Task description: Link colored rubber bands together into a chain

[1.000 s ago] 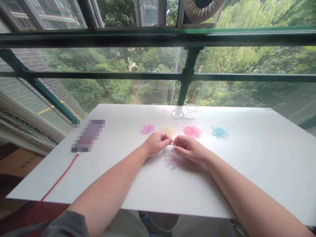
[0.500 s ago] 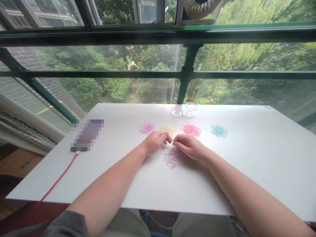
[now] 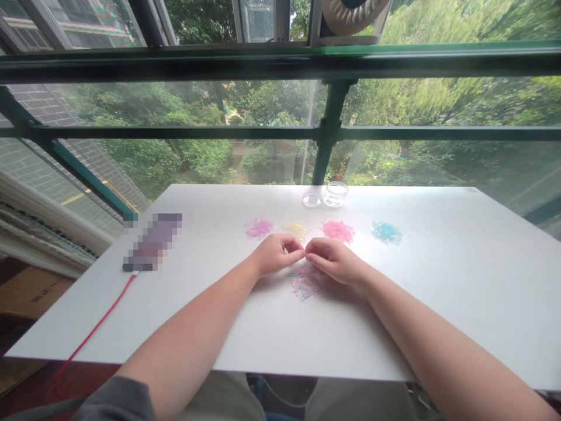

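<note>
Left hand [image 3: 276,254]: thumb and finger pressed together, tips meeting the right's; anything between them too small to tell.
Right hand [image 3: 335,260]: likewise pinched; contents cannot be told.
Mixed pile [image 3: 303,285]: thin coloured loops on the bench [image 3: 460,292], just nearer the person than the fingertips.
Colour row: purple pile [image 3: 258,228], yellow pile [image 3: 295,230], pink pile [image 3: 337,231], blue pile [image 3: 386,232], beyond the hands.
Clear jar [image 3: 336,194]: farther back, beside a clear lid [image 3: 312,200].

left hand [image 3: 274,255]: thumb lowered, now pointing towards 3 o'clock | right hand [image 3: 338,261]: fingertips, earlier just apart from the left's, now meet them at its 9 o'clock
</note>
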### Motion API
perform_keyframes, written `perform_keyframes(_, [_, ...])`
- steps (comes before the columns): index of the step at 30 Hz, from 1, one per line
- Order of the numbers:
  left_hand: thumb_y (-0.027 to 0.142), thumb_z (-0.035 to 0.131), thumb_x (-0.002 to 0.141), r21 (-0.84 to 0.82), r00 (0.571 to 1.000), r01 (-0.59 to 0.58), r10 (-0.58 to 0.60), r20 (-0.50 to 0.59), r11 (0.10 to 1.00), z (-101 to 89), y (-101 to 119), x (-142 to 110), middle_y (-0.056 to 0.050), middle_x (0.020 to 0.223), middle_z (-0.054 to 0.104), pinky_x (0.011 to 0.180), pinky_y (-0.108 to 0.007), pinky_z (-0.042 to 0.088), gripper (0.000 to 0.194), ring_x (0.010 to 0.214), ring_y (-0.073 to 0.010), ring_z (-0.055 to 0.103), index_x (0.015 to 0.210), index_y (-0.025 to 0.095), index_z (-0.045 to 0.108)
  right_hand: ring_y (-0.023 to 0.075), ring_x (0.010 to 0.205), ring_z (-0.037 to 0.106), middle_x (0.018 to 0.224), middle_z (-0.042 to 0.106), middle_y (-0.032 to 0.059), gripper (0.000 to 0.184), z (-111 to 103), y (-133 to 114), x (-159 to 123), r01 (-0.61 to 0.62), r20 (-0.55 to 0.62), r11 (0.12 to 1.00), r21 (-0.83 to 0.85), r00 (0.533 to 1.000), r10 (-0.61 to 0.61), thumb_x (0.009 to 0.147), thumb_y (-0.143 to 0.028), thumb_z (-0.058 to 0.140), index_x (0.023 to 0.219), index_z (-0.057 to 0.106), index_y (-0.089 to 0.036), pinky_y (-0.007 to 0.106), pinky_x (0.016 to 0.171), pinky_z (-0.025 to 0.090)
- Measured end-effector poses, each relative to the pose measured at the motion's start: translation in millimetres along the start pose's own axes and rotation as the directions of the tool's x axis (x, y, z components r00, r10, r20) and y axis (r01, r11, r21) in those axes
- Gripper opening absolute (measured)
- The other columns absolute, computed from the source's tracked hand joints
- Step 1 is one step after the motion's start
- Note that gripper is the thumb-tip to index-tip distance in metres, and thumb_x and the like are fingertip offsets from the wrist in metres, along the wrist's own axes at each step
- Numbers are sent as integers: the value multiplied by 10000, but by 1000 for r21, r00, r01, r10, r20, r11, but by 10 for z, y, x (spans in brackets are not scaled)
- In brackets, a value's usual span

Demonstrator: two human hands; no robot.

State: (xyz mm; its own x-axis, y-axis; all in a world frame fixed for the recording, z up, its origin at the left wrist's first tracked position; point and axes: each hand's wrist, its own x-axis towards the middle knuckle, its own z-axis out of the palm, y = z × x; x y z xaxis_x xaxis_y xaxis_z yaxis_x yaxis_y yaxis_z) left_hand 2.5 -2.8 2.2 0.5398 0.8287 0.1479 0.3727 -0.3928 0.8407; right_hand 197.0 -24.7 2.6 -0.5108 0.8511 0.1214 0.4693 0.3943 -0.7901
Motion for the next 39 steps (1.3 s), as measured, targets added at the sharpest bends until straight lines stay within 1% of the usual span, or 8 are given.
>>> perform_keyframes(7, [337, 575, 761, -49, 999, -24, 26, 31, 999, -20, 13, 2, -12, 699, 599, 520, -193, 354, 214, 544, -65, 439, 748, 129, 626, 94, 557, 393, 585, 434, -36, 107, -30, -26, 14, 33, -50, 999, 15, 998, -32, 794, -184, 483, 689, 500, -174, 230, 530, 318])
perform_keyframes(12, [357, 597, 757, -157, 999, -22, 17, -33, 987, -123, -84, 33, -33, 712, 594, 571, -213, 385, 239, 608, -93, 492, 767, 119, 605, 98, 502, 415, 544, 469, -36, 114, -112, -7, -12, -31, -29, 989, 143, 999, 35, 812, -239, 493, 712, 485, -184, 234, 490, 325])
perform_keyframes(15, [359, 598, 760, -199, 1000, -29, 26, -18, 980, -119, -107, 29, -37, 707, 597, 567, -213, 384, 245, 607, -93, 497, 759, 114, 599, 95, 481, 411, 533, 474, -38, 141, -96, 2, -20, -38, -1, 981, 192, 999, 39, 821, -270, 501, 710, 472, -188, 234, 476, 325])
perform_keyframes(20, [343, 600, 758, -153, 999, -25, 30, 34, 988, -46, -66, 5, -10, 662, 577, 512, -197, 341, 227, 539, -65, 439, 742, 117, 609, 88, 475, 393, 518, 429, -48, 154, -20, 8, -9, -36, -24, 984, 176, 999, 41, 825, -292, 509, 719, 495, -181, 226, 465, 311])
perform_keyframes(24, [347, 606, 749, -134, 999, -19, 24, 30, 991, -29, -52, 2, -14, 672, 588, 520, -196, 351, 232, 555, -69, 453, 747, 116, 624, 92, 522, 413, 586, 453, -34, 140, -2, -6, 0, 29, -67, 979, 202, 998, -16, 803, -309, 549, 783, 525, -172, 230, 491, 332])
perform_keyframes(28, [353, 608, 746, -117, 1000, -18, 20, 14, 993, -23, -61, 6, -24, 693, 600, 524, -196, 360, 240, 563, -73, 462, 751, 114, 627, 98, 564, 452, 663, 492, -15, 162, 15, -40, -10, 44, -16, 962, 270, 999, -41, 789, -314, 573, 829, 508, -171, 235, 521, 372])
perform_keyframes(32, [348, 604, 753, -114, 1000, -17, 18, 2, 993, -21, -60, 8, -27, 694, 604, 521, -195, 360, 238, 563, -73, 463, 761, 112, 631, 93, 547, 442, 648, 472, -24, 147, 30, -38, -16, 26, 15, 946, 324, 999, -33, 796, -300, 562, 813, 482, -177, 233, 510, 366])
perform_keyframes(39, [357, 620, 746, -141, 1000, 3, 0, 22, 990, -25, -60, 3, -51, 741, 652, 538, -206, 379, 252, 581, -87, 500, 797, 116, 670, 90, 521, 408, 605, 445, -33, 107, 12, -6, 0, 36, -66, 969, 245, 998, -21, 807, -265, 526, 751, 491, -181, 233, 492, 334])
